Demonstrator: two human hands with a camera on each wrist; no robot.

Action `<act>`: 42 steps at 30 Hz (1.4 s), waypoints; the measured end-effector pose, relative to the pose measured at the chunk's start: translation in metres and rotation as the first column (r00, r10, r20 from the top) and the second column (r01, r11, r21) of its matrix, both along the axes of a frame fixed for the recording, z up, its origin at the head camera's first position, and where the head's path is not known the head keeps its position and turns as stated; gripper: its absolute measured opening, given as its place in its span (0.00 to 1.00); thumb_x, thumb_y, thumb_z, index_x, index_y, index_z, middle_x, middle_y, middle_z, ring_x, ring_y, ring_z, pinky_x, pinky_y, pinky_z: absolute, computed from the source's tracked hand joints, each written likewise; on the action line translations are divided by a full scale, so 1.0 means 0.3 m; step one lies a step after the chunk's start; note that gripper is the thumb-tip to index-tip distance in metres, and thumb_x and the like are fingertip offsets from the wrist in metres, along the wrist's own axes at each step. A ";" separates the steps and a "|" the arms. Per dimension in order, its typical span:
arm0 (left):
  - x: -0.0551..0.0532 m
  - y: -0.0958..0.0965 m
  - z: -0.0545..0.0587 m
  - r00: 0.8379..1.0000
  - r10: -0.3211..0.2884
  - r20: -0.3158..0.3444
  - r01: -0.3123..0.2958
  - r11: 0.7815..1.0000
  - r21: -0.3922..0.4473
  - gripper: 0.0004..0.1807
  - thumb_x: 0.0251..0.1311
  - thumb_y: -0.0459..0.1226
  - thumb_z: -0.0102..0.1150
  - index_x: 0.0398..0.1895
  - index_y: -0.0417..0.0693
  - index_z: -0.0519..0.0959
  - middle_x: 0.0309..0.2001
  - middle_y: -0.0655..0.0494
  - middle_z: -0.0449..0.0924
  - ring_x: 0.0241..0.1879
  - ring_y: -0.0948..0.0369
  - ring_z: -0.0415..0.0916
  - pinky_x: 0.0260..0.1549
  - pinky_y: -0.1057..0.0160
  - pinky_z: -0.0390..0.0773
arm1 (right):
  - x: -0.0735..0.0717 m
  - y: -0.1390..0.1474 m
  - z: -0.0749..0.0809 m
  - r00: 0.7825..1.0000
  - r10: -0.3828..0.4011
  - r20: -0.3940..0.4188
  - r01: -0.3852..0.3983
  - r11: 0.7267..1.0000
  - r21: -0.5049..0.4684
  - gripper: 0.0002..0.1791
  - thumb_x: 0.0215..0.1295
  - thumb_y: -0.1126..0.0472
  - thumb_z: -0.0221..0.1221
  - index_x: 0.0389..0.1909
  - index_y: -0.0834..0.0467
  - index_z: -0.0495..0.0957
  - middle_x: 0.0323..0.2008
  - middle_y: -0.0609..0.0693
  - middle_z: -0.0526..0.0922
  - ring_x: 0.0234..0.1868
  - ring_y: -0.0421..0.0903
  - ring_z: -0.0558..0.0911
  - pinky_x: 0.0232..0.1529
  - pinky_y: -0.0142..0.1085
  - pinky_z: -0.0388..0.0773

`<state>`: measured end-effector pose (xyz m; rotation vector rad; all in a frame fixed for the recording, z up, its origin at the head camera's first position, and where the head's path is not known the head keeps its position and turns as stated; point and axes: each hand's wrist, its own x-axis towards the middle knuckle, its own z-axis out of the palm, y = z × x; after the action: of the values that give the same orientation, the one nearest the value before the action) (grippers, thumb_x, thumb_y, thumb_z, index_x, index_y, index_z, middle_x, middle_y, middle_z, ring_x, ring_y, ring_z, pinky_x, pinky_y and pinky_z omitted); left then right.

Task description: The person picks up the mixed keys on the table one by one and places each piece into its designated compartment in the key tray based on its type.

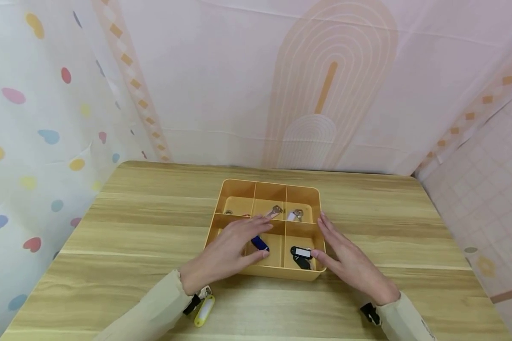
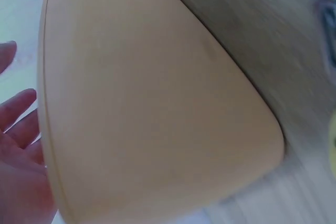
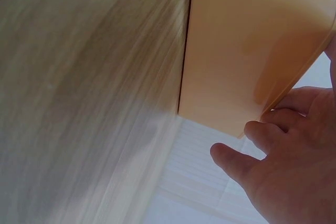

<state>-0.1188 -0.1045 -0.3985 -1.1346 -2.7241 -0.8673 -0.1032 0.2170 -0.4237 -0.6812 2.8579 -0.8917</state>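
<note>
A yellow-orange divided box (image 1: 262, 271) sits on the table, with key tags and keys in its compartments. My left hand (image 1: 228, 246) reaches over its left side, fingers straight, hiding part of the left compartments. Near its thumb lies a blue key tag (image 1: 260, 243). My right hand (image 1: 352, 260) is at the box's right rim, fingers extended, with fingertips right at the edge in the right wrist view. Its thumb tip overlaps a black key tag (image 1: 301, 252) in the front right compartment. A key (image 1: 275, 211) and a white tag (image 1: 291, 216) lie in the back row.
A yellow key tag (image 1: 204, 311) with a metal key lies on the wooden table (image 1: 153, 213) in front of the box, beside my left wrist. A patterned cloth (image 1: 222, 85) hangs behind the table, and a spotted one (image 1: 38, 180) at the left.
</note>
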 end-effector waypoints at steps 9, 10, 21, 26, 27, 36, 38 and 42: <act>0.052 -0.095 0.015 0.999 0.024 -0.049 -0.024 1.000 0.012 0.36 0.69 0.53 0.62 0.73 0.42 0.71 0.77 0.50 0.64 0.77 0.48 0.58 0.73 0.38 0.60 | -0.002 -0.001 -0.002 1.000 0.008 -0.015 -0.008 1.000 -0.001 0.45 0.79 0.41 0.54 0.82 0.64 0.49 0.83 0.53 0.40 0.80 0.58 0.52 0.76 0.58 0.54; 0.060 -0.109 0.015 0.999 0.030 -0.042 -0.028 0.999 0.027 0.36 0.69 0.52 0.62 0.74 0.42 0.71 0.78 0.50 0.64 0.77 0.48 0.58 0.73 0.38 0.60 | -0.002 -0.002 -0.003 1.000 0.010 -0.018 -0.010 1.000 0.000 0.45 0.79 0.42 0.54 0.82 0.64 0.49 0.83 0.53 0.40 0.80 0.59 0.52 0.75 0.59 0.55; 0.140 -0.271 0.005 0.982 0.128 -0.141 -0.110 0.985 0.132 0.35 0.64 0.44 0.69 0.72 0.44 0.72 0.76 0.52 0.67 0.72 0.48 0.66 0.73 0.55 0.61 | 0.000 -0.001 0.003 1.000 0.006 -0.010 -0.006 1.000 0.003 0.44 0.79 0.42 0.54 0.82 0.63 0.49 0.83 0.51 0.39 0.80 0.58 0.52 0.76 0.58 0.54; 0.161 -0.320 0.002 0.973 0.146 -0.178 -0.114 0.977 0.178 0.36 0.60 0.40 0.72 0.72 0.47 0.73 0.73 0.50 0.70 0.70 0.49 0.68 0.73 0.73 0.51 | 0.001 0.000 0.006 1.000 0.003 -0.012 -0.003 1.000 0.007 0.44 0.79 0.42 0.54 0.82 0.63 0.49 0.83 0.51 0.39 0.80 0.58 0.52 0.76 0.59 0.54; 0.165 -0.328 0.002 0.972 0.151 -0.181 -0.118 0.977 0.180 0.36 0.60 0.40 0.73 0.72 0.47 0.73 0.73 0.50 0.71 0.70 0.49 0.69 0.73 0.74 0.50 | 0.001 -0.001 0.007 1.000 0.004 -0.012 -0.003 1.000 0.008 0.44 0.79 0.42 0.54 0.82 0.63 0.49 0.83 0.50 0.38 0.80 0.58 0.52 0.76 0.59 0.54; 0.203 -0.395 -0.041 0.967 0.205 -0.153 -0.188 0.975 0.119 0.35 0.57 0.38 0.75 0.69 0.46 0.76 0.72 0.51 0.72 0.68 0.49 0.71 0.71 0.75 0.51 | 0.001 -0.004 0.007 1.000 0.006 -0.009 -0.006 1.000 0.008 0.44 0.79 0.42 0.53 0.82 0.63 0.48 0.84 0.50 0.37 0.81 0.58 0.51 0.76 0.59 0.54; 0.213 -0.412 -0.056 0.966 0.212 -0.147 -0.199 0.975 0.097 0.34 0.58 0.40 0.74 0.69 0.48 0.76 0.71 0.52 0.73 0.68 0.50 0.71 0.71 0.74 0.52 | 0.002 -0.004 0.006 1.000 0.006 -0.012 -0.006 1.000 0.011 0.44 0.79 0.42 0.54 0.82 0.62 0.48 0.83 0.51 0.38 0.80 0.59 0.52 0.75 0.59 0.54; 0.221 -0.450 -0.087 0.972 0.199 -0.125 -0.187 0.977 0.102 0.34 0.57 0.39 0.75 0.69 0.53 0.77 0.69 0.51 0.76 0.67 0.53 0.72 0.69 0.76 0.53 | 0.004 -0.003 0.004 1.000 0.009 -0.018 -0.009 1.000 0.018 0.44 0.79 0.42 0.54 0.82 0.62 0.47 0.83 0.51 0.38 0.80 0.60 0.53 0.75 0.59 0.55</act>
<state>-0.0524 -0.2397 -0.4245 -0.8606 -2.6028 -0.8430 -0.1020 0.2161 -0.4225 -0.7033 2.8730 -0.8626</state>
